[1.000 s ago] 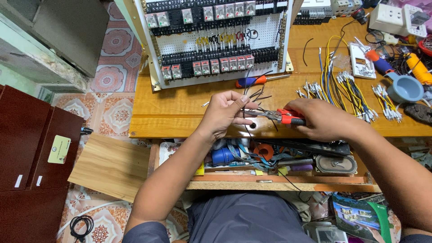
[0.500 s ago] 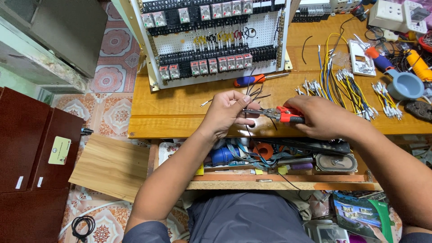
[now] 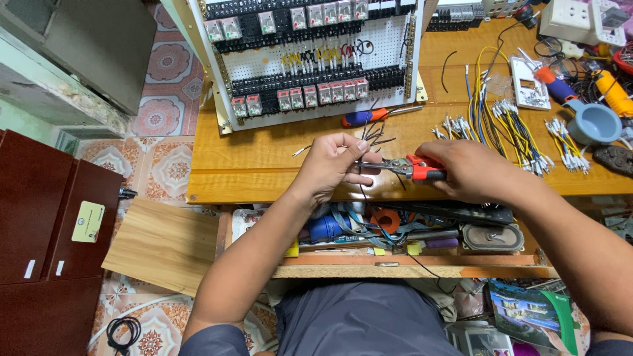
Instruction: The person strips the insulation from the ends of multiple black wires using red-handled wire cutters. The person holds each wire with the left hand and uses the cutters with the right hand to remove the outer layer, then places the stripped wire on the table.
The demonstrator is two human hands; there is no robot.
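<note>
Thin black wires (image 3: 370, 135) gripped over the front edge of the wooden bench (image 3: 264, 165).
The left hand (image 3: 336, 165) pinches them; the right hand (image 3: 471, 171) clasps red-handled pliers (image 3: 409, 167), tips at the wires, below a white relay panel (image 3: 310, 59).

A white relay panel (image 3: 310, 62) is propped on the counter (image 3: 264, 165). Right of it lie bundled wires (image 3: 508, 128), a grey cup (image 3: 593, 122) and, seemingly, a screwdriver (image 3: 362, 117).

Electrical workshop, wooden workbench (image 3: 264, 165), relay panel (image 3: 310, 59), cut wires (image 3: 501, 125), screwdriver (image 3: 362, 117)
</note>
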